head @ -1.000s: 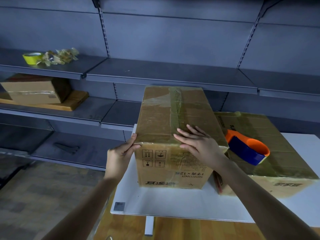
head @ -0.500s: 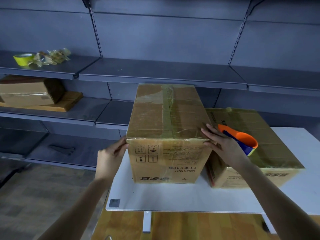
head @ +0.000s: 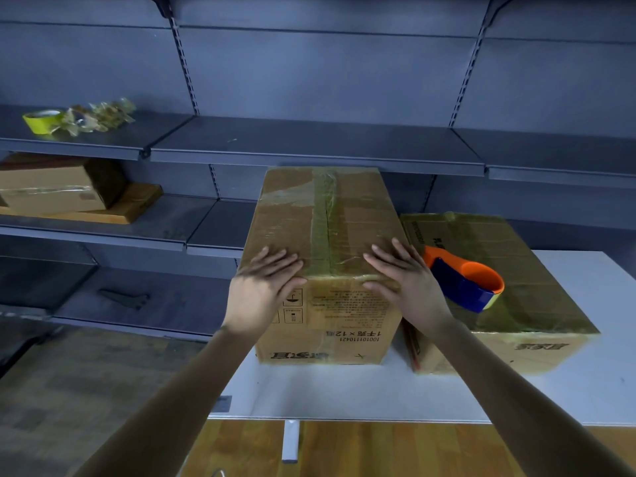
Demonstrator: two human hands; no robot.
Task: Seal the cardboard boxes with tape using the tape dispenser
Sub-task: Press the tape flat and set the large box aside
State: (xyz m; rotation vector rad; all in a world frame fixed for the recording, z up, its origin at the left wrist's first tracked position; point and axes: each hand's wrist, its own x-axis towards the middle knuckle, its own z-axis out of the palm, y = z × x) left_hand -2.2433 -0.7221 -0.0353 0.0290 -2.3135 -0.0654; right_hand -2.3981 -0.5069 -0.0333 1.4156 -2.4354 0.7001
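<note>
Head view: left hand (head: 265, 287) and right hand (head: 406, 284) lie flat, fingers straight, gripping nothing, on the tall brown cardboard box (head: 327, 215) on the white counter (head: 344, 390). Its seam looks taped already, so probably only smoothing is left. The orange-and-blue tape dispenser (head: 464, 284) rests on the lower taped cardboard box (head: 537, 270) to the right.

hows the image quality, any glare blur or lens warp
Head view: dim, bluish light; wide-angle warp bows the shelves; faint sheen on the tape along the box; left hand and right hand sharp, no motion blur; box print legible.
</note>
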